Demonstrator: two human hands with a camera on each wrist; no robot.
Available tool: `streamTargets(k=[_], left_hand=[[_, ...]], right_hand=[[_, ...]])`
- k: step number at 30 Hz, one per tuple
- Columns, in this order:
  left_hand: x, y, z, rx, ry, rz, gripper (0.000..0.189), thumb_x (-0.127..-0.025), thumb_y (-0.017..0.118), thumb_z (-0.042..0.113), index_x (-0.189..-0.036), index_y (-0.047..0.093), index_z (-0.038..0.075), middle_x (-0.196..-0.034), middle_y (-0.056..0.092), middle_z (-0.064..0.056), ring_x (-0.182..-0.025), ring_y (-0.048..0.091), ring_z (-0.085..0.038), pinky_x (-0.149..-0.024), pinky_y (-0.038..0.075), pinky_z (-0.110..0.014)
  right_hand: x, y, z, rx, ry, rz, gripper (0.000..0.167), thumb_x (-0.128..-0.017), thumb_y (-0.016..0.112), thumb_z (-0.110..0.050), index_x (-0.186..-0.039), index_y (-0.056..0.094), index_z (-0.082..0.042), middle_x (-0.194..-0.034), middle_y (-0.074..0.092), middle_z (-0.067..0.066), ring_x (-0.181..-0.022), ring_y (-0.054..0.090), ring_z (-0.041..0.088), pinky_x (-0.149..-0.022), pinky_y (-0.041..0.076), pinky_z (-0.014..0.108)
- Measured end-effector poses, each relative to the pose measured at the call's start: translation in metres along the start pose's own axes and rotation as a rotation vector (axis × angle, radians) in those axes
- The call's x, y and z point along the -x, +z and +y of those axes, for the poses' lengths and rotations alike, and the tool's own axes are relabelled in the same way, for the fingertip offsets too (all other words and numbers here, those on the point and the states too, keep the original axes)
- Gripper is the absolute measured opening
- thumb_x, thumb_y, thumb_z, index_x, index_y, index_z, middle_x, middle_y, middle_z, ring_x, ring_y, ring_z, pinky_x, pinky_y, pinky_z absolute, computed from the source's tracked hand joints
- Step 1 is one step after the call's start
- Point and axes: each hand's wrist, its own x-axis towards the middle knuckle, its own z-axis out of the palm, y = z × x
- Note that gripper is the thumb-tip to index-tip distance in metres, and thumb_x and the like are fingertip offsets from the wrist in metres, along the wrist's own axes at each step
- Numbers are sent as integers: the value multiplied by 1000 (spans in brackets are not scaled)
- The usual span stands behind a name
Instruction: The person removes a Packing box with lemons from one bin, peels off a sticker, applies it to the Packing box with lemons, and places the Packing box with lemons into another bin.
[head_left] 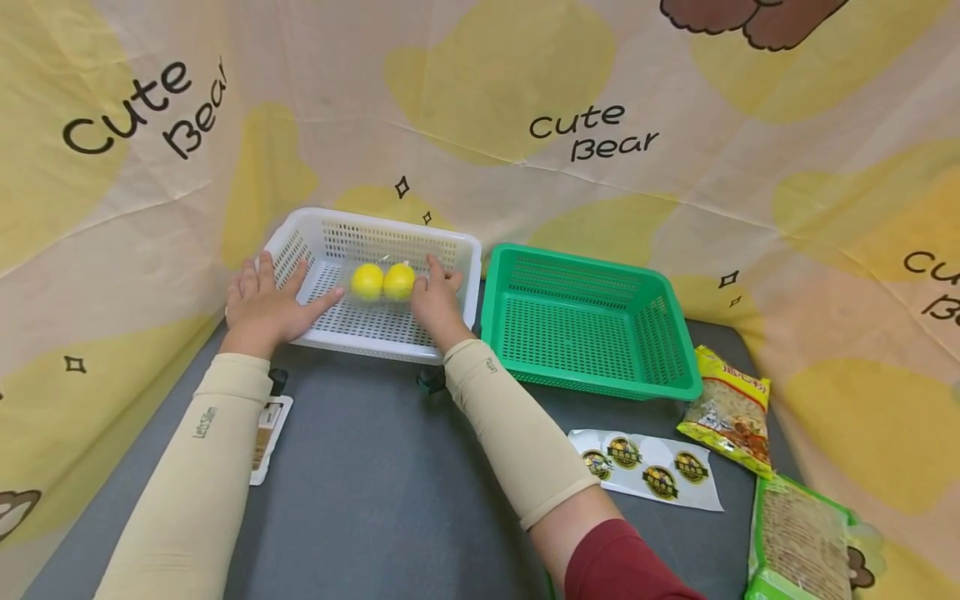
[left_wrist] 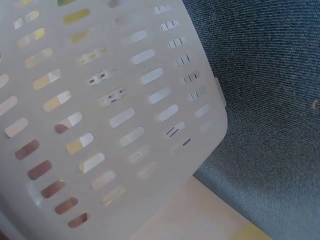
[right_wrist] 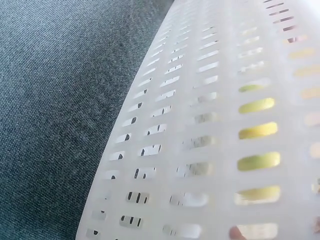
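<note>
Two round yellow lemons (head_left: 383, 282) in a clear pack show inside the white slotted basket (head_left: 375, 337). My right hand (head_left: 437, 296) reaches over the basket's near right side and pinches the pack's right end. At the left end of the basket, my left hand (head_left: 266, 304) lies across the rim with its fingers spread. The left wrist view is filled by the basket's slotted wall (left_wrist: 125, 120), with yellow showing through its upper slots. Through the wall (right_wrist: 220, 130) in the right wrist view, yellow lemon skin and a fingertip (right_wrist: 237, 233) are visible.
Right of the white basket stands a green basket (head_left: 570, 387). Beyond it lie a yellow food packet (head_left: 729, 408), a sheet of round stickers (head_left: 652, 471) and a green-edged bag (head_left: 798, 542). A white-edged pack (head_left: 268, 437) is by the left forearm. Printed cloth (head_left: 517, 108) encloses the grey table (head_left: 360, 483).
</note>
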Motion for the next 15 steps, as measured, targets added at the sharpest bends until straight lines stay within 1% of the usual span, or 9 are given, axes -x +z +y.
streamTargets(k=[4, 8, 10, 12, 13, 15], left_hand=[[1, -1, 0, 2, -2, -2, 113, -90, 28, 93, -171, 11, 16, -165, -29, -31, -151, -24, -57, -116, -13, -75], [0, -2, 0, 12, -2, -1, 114, -89, 29, 94, -171, 13, 16, -166, -30, -29, -151, -25, -56, -116, -13, -75], [0, -1, 1, 12, -3, -3, 114, -89, 29, 94, -171, 13, 16, -165, -30, -29, -151, -26, -56, -116, -13, -76], [0, -1, 0, 10, -6, -6, 114, -89, 28, 94, -171, 13, 16, -165, -30, -29, -151, -26, -56, -116, -13, -76], [0, -1, 0, 8, -7, -8, 114, -89, 28, 94, -171, 13, 16, -165, -31, -29, -151, -26, -56, -116, -13, -76], [-1, -1, 0, 5, -9, -8, 114, -89, 28, 94, -171, 13, 17, -165, -31, -29, -151, -25, -57, -116, -13, -75]], right_hand=[[1, -1, 1, -20, -55, 24, 54, -116, 38, -29, -169, 29, -24, -157, 23, 16, -69, 49, 18, -65, 47, 31], [2, -2, 2, -61, -99, 61, 54, -116, 38, -30, -169, 29, -25, -158, 22, 16, -85, 59, 23, -73, 50, 34], [2, -3, 3, -75, -111, 79, 54, -116, 39, -30, -169, 29, -27, -158, 22, 15, -90, 61, 25, -75, 50, 34], [3, -3, 3, -81, -125, 95, 53, -116, 39, -31, -169, 30, -27, -157, 23, 15, -93, 60, 24, -76, 50, 33], [3, -3, 3, -85, -135, 102, 53, -116, 39, -31, -168, 30, -27, -156, 24, 15, -93, 60, 23, -75, 50, 33], [4, -4, 3, -101, -159, 114, 53, -116, 37, -32, -169, 30, -26, -154, 25, 15, -86, 56, 22, -72, 48, 31]])
